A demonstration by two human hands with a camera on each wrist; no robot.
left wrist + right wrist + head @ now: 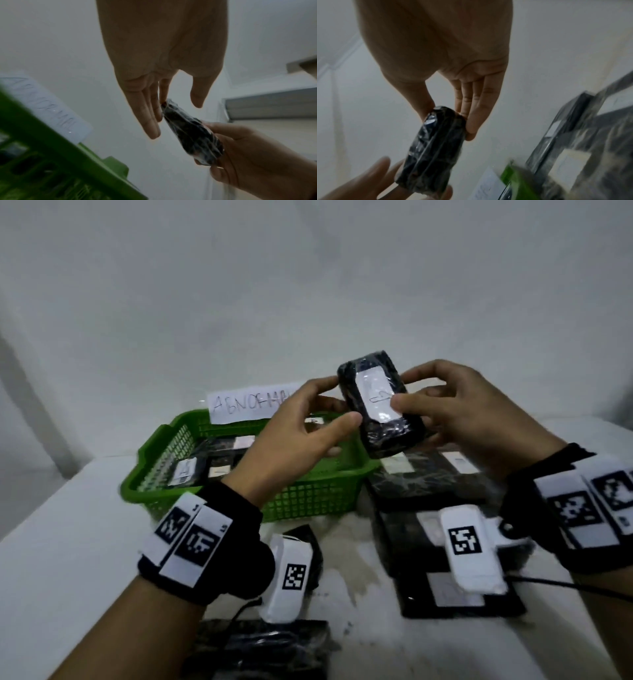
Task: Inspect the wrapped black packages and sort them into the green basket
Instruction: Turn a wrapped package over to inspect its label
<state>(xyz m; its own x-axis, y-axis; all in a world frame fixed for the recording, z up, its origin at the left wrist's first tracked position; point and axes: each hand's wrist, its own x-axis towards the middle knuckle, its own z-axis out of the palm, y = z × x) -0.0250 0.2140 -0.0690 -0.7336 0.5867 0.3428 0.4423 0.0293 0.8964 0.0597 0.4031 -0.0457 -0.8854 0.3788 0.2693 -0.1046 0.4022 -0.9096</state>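
Note:
A black wrapped package (376, 405) with a white label is held upright above the green basket (308, 494). My right hand (404, 390) pinches its right side, thumb on the label. In the right wrist view the thumb and fingers (471, 121) clamp one end of the package (433, 148). My left hand (337, 402) touches the other side with straight fingers (149, 119); its thumb stands off the package (188, 132) in the left wrist view. Several labelled black packages (186, 470) lie in the basket.
A paper sign (250, 404) with handwriting stands behind the basket. More black wrapped packages (428, 481) lie on the white table (68, 559) at the right, and one (260, 645) near the front edge. A pale wall rises close behind.

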